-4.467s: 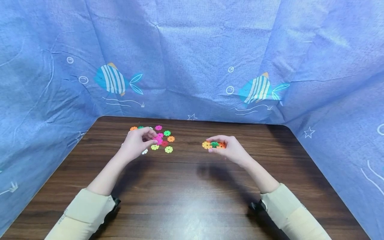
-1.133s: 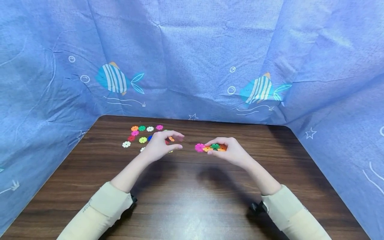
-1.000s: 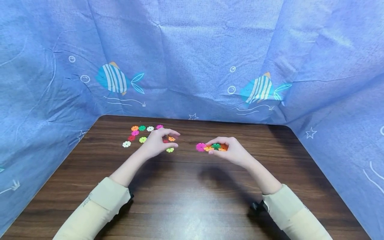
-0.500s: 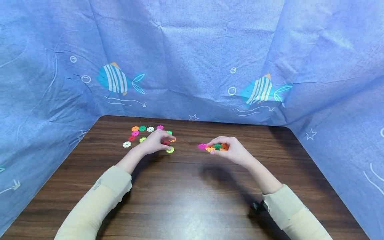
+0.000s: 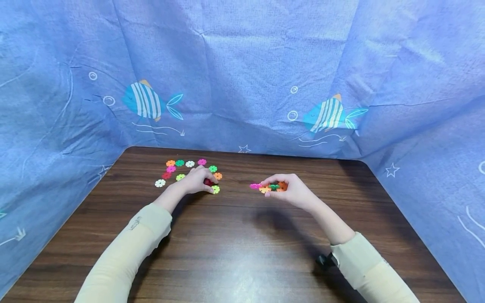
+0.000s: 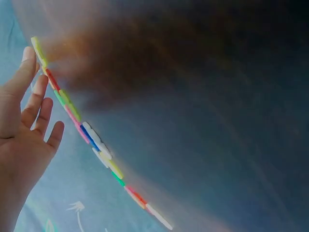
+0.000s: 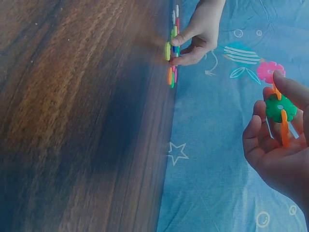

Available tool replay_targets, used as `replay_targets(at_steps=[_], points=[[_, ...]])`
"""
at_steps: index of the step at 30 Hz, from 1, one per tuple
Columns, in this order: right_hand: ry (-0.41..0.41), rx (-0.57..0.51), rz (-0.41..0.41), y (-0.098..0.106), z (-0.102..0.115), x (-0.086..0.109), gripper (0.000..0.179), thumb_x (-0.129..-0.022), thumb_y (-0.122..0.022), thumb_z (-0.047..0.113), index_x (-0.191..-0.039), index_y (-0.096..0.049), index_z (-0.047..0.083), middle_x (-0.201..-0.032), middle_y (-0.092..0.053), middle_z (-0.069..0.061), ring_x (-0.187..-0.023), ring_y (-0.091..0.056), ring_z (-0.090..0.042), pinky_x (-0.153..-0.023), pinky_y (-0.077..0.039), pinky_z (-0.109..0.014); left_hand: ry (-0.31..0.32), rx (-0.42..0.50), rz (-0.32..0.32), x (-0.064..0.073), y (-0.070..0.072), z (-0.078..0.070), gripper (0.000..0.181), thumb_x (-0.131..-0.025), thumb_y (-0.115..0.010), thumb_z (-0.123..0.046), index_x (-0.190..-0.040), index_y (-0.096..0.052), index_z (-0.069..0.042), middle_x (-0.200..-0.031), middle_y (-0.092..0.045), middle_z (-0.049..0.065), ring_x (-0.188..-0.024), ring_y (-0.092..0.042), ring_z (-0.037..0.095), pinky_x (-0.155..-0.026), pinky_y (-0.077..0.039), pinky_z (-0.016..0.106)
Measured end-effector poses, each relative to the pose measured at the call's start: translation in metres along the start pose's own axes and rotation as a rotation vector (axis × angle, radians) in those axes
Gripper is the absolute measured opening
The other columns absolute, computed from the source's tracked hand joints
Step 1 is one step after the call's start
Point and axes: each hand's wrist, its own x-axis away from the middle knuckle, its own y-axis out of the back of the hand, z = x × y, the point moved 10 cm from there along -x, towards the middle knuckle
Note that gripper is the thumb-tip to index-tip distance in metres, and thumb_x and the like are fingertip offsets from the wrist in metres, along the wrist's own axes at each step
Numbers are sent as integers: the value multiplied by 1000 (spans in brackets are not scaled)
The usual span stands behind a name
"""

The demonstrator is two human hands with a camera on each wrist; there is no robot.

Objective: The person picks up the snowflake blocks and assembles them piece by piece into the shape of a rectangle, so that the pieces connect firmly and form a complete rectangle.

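Note:
In the head view my left hand [image 5: 194, 181] is low over loose flower-shaped interlocking discs at the table's far left. Its thumb and forefinger are spread about a red disc [image 5: 208, 182], with the thumb tip by a yellow-green disc [image 5: 215, 190]; no pinch is visible. My right hand [image 5: 291, 191] holds a joined row of discs above the table, between thumb and fingers. The row runs from a pink disc [image 7: 271, 72] through an orange one and a green disc [image 7: 281, 108] to another orange disc [image 7: 285, 128]. Fingers partly hide it.
Several more discs lie around the left hand, among them a white disc [image 5: 160, 183], a green disc [image 5: 213, 168] and an orange disc [image 5: 217, 176]. The dark wooden table [image 5: 235, 235] ends at a blue fish-print curtain [image 5: 242, 84] behind and at the sides.
The pink disc, earlier in my left hand, is now joined to the row in my right. My left hand has gone back left and lowered to the loose discs; the row has turned slightly.

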Motion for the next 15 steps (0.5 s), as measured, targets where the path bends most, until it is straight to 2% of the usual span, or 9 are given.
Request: replay_targets(at_steps=[5, 10, 12, 15], points=[[5, -18, -3, -1, -3, 0, 26, -80, -76, 15, -105, -71, 10, -96, -69, -4, -72, -53, -8, -62, -47, -22, 9, -20, 13, -1, -4, 2, 28, -75, -79, -30, -99, -75, -16, -107, -65, 5, -108, -48, 28, -84, -36, 44], [3, -53, -18, -3, -25, -6, 23, -83, -73, 15, -105, -71, 12, -96, -69, -4, -68, -49, -10, -58, -43, -21, 16, 0, 27, -3, -7, 4, 25, -74, -80, -29, -95, -74, -17, -103, -66, 2, -106, -49, 25, -89, -36, 46], [-3, -62, -25, -4, -35, -8, 22, -82, -74, 18, -104, -72, 15, -96, -70, -2, -67, -48, -10, -57, -42, -21, 8, 9, 29, -4, -8, 4, 23, -74, -80, -29, -93, -73, -17, -99, -67, -1, -102, -53, 22, -89, -37, 47], [11, -69, -32, -3, -38, -9, 20, -81, -75, 21, -101, -72, 18, -92, -70, 0, -61, -45, -9, -53, -40, -21, 3, 25, 38, -5, -9, 4, 21, -75, -80, -27, -91, -72, -17, -89, -67, -5, -89, -57, 15, -86, -42, 42]])
